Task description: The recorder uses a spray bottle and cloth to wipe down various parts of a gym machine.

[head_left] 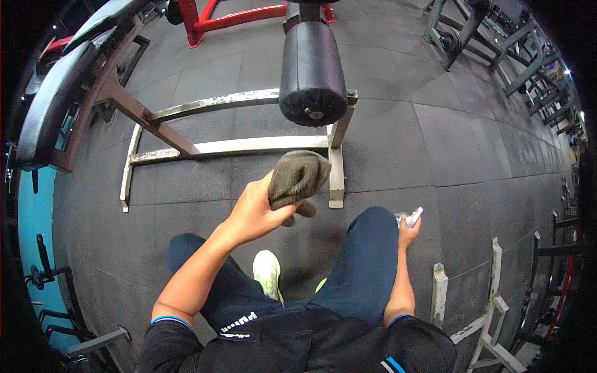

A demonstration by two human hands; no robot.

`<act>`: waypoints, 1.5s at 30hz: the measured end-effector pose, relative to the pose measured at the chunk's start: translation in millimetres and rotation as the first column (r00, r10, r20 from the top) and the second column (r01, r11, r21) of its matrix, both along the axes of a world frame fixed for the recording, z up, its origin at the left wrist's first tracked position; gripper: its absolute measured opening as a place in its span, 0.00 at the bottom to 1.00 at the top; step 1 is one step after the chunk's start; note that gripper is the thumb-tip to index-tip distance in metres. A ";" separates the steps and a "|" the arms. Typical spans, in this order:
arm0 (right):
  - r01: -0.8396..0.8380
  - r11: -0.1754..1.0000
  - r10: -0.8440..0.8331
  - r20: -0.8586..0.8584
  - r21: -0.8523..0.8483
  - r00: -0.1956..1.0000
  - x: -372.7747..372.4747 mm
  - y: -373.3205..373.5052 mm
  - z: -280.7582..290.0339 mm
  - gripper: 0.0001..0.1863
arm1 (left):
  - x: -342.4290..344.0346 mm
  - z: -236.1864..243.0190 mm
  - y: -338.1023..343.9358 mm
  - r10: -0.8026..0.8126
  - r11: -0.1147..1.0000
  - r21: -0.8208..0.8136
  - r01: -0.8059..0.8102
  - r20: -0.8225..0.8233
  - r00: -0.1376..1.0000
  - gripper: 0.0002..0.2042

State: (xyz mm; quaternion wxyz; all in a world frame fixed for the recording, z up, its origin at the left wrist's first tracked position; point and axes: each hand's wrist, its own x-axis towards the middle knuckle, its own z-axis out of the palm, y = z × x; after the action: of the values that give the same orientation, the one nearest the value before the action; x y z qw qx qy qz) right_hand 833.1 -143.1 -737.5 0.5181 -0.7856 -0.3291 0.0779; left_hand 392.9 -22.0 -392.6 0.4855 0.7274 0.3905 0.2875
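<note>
My left hand [252, 211] is raised in front of me, its fingers wrapped round a bunched olive-grey cloth [298, 177]. In the picture the cloth shows just below a black padded roller [314, 74], with a gap between them. The roller has a round end cap and sits on a metal-framed bench. Beside my right knee, my right hand [407, 235] is closed on a small white object [411, 217] with a narrow tip. Its kind is hard to make out, as the fingers and the knee hide part of it.
The bench's worn pale frame [261, 144] stands on dark rubber floor tiles [398, 155]. Its black pad [46, 118] rises at the left. A red frame [239, 20] stands at the far side. Weight machines [460, 37] line the right, and pale metal posts [439, 292] stand near my right elbow.
</note>
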 end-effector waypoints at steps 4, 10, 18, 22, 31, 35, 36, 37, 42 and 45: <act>-0.033 0.996 0.032 -0.008 -0.087 0.999 3.8 -23.8 -5.4 0.36 | 6.4 -18.0 13.0 0.072 0.991 0.120 -0.062 -0.079 0.994 0.25; 0.098 0.994 -0.093 0.106 -0.051 0.990 30.0 11.3 0.3 0.27 | 29.3 -64.8 32.3 -0.040 0.949 0.265 0.169 -0.430 0.902 0.20; -0.409 0.843 0.434 0.008 0.350 0.901 -9.0 83.5 207.8 0.14 | 56.2 -86.8 57.8 -0.088 0.715 0.586 0.382 -0.467 0.880 0.18; -0.715 0.608 0.725 0.126 0.344 0.677 -61.4 112.1 351.6 0.12 | 58.0 -97.0 67.7 -0.084 0.714 0.573 0.403 -0.500 0.862 0.19; -0.909 0.410 0.902 0.114 0.077 0.416 -130.1 158.4 474.6 0.14 | 70.8 -118.2 62.4 -0.295 0.734 0.385 0.560 -0.561 0.773 0.16; -0.915 0.400 0.915 0.040 0.058 0.402 -132.7 169.4 482.3 0.12 | 60.0 -125.4 46.0 -0.304 0.727 0.423 0.542 -0.509 0.805 0.19; -0.930 0.368 0.930 0.026 -0.016 0.367 -129.5 170.8 483.9 0.11 | 54.2 -124.3 42.4 -0.298 0.734 0.419 0.534 -0.507 0.809 0.19; -0.931 0.365 0.931 0.024 -0.022 0.364 -125.8 170.0 482.0 0.11 | 51.7 -121.0 39.8 -0.295 0.725 0.440 0.531 -0.498 0.815 0.20; -0.941 0.334 0.942 -0.002 0.058 0.335 -121.1 163.0 467.0 0.14 | 36.4 -104.4 35.0 -0.248 0.739 0.432 0.517 -0.538 0.805 0.24; -0.918 0.388 0.921 0.004 0.080 0.390 -94.4 156.0 444.7 0.14 | 35.2 -86.6 34.0 -0.195 0.727 0.473 0.497 -0.552 0.811 0.26</act>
State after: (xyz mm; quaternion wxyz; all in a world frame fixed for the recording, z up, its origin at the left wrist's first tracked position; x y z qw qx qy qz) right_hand 738.7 12.9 -292.9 0.4223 -0.4533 -0.6999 0.3553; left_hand 428.0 12.0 -479.2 0.1687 0.9502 0.2363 0.1134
